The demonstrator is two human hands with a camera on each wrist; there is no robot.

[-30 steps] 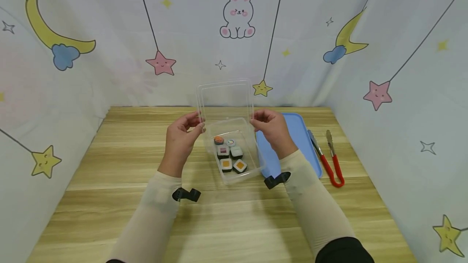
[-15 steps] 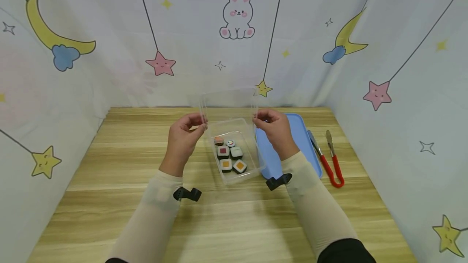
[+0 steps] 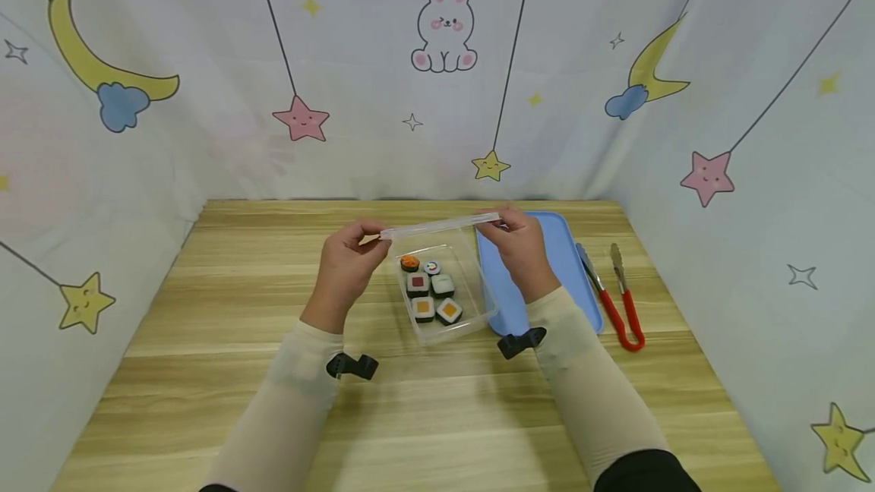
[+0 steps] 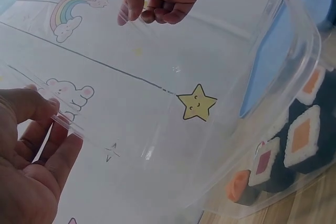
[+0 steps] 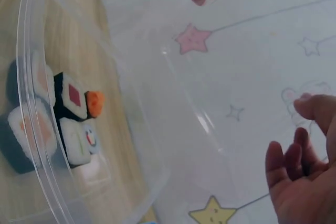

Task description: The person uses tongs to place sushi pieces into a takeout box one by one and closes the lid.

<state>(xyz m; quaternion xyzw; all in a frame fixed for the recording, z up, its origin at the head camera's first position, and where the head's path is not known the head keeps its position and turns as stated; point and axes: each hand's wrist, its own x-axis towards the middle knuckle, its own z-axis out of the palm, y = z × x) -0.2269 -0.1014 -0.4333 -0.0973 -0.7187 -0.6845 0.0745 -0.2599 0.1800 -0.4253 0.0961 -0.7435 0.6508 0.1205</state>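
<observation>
A clear plastic lid (image 3: 440,226) is held level, edge-on to the head view, above the far end of a clear plastic box (image 3: 454,334). My left hand (image 3: 345,268) pinches the lid's left edge between thumb and fingers. At the other end, my right hand (image 3: 522,253) holds the right edge. Several sushi pieces (image 3: 423,310) sit in the left part of the box, among them an orange-topped one (image 3: 409,263). Through the transparent plastic in the left wrist view, the left fingers (image 4: 65,153) show on the lid's edge.
A blue tray (image 3: 563,268) lies right of the box, partly behind my right forearm. Farther right are red-handled tongs (image 3: 629,321), spread apart. The wooden table (image 3: 225,310) ends at a patterned curtain (image 3: 369,97) behind and at the sides.
The lid, raised upright a second ago, has tipped down to lie nearly level. Both hands have shifted slightly, still holding its sides. The box, sushi, tray and tongs stay in place.
</observation>
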